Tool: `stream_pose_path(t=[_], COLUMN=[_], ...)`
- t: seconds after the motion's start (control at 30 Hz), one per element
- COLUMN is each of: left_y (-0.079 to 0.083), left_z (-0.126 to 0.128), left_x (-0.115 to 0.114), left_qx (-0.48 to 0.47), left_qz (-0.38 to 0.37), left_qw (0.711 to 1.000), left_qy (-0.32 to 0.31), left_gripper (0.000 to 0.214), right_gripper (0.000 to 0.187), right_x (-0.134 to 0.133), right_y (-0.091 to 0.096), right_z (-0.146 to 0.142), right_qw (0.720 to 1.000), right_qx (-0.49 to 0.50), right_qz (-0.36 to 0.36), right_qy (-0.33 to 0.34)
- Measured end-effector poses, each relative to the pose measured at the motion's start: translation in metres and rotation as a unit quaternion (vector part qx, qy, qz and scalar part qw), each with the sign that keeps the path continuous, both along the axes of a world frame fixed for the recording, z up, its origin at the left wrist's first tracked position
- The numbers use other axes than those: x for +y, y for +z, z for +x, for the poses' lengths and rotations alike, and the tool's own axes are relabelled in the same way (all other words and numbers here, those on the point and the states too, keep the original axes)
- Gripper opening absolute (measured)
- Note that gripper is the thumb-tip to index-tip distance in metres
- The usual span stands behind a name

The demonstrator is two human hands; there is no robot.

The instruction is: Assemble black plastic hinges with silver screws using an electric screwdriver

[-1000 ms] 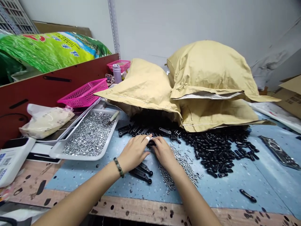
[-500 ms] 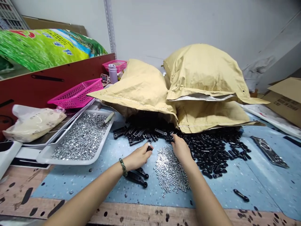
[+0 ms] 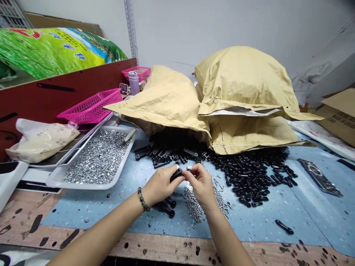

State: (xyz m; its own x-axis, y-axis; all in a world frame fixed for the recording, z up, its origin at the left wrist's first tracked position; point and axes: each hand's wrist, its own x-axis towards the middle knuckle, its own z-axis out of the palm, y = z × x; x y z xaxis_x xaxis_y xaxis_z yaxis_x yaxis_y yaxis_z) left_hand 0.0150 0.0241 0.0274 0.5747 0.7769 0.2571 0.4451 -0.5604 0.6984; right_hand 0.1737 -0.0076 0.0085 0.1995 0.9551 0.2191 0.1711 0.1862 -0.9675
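Observation:
My left hand (image 3: 161,186) is closed around a black plastic arm-like part (image 3: 176,173), whose end points toward the other hand. My right hand (image 3: 202,184) pinches a small black piece (image 3: 189,169) against that end; its exact shape is mostly covered by my fingers. Both sets of fingertips meet above the blue mat. Under my left wrist lie a few longer black parts (image 3: 166,208), partly hidden. Small silver nuts (image 3: 192,207) are heaped below my right hand, with loose silver screws (image 3: 222,197) to their right.
Behind, big tan sacks (image 3: 244,81) overhang piles of small black parts (image 3: 249,177). On the left stand a white tray (image 3: 111,183) of silver pieces, a pink basket (image 3: 91,109) and a purple bottle (image 3: 134,84). A plastic-wrapped packet (image 3: 318,177) and a single black part (image 3: 284,227) lie to the right.
My right hand has come from the edge of the black pile to my left hand, bringing a small black piece. My left hand has risen slightly, still holding its part.

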Motion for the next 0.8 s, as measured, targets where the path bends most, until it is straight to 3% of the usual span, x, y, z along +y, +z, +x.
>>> stream_pose_path(t=[0.1, 0.33, 0.4, 0.47, 0.57, 0.67, 0.73, 0.8], left_y=[-0.001, 0.001, 0.004, 0.006, 0.005, -0.002, -0.008, -0.012], left_z=[-0.003, -0.007, -0.011, -0.018, -0.029, -0.036, -0.037, -0.038], left_x=[0.000, -0.006, -0.004, 0.002, 0.013, 0.021, 0.024, 0.026], left_qx=[0.033, 0.000, -0.001, -0.004, -0.007, 0.009, 0.021, 0.028], left_qz=[0.029, -0.046, -0.051, -0.067, -0.114, -0.117, -0.095, -0.073], left_qw=[0.999, 0.998, 0.998, 0.998, 0.992, 0.991, 0.994, 0.997], left_qy=[-0.016, -0.036, -0.027, -0.002, 0.049, 0.068, 0.057, 0.028], left_gripper=[0.025, 0.030, 0.029, 0.029, 0.020, 0.015, 0.013, 0.014], right_gripper=[0.025, 0.023, 0.016, 0.015, 0.005, 0.009, 0.006, 0.010], right_x=[-0.009, -0.021, -0.025, -0.029, -0.031, -0.025, -0.021, -0.020], right_y=[-0.003, -0.004, -0.005, -0.008, -0.016, -0.024, -0.026, -0.026], right_z=[-0.002, 0.001, 0.009, 0.016, 0.017, 0.004, -0.003, -0.004], right_qw=[1.000, 0.999, 0.998, 0.983, 0.908, 0.860, 0.865, 0.892], right_qx=[0.029, 0.042, -0.022, -0.161, -0.402, -0.497, -0.493, -0.447], right_qz=[-0.010, 0.000, -0.017, -0.035, -0.049, -0.042, -0.027, -0.011], right_qy=[-0.002, 0.017, 0.050, 0.086, 0.112, 0.106, 0.094, 0.067])
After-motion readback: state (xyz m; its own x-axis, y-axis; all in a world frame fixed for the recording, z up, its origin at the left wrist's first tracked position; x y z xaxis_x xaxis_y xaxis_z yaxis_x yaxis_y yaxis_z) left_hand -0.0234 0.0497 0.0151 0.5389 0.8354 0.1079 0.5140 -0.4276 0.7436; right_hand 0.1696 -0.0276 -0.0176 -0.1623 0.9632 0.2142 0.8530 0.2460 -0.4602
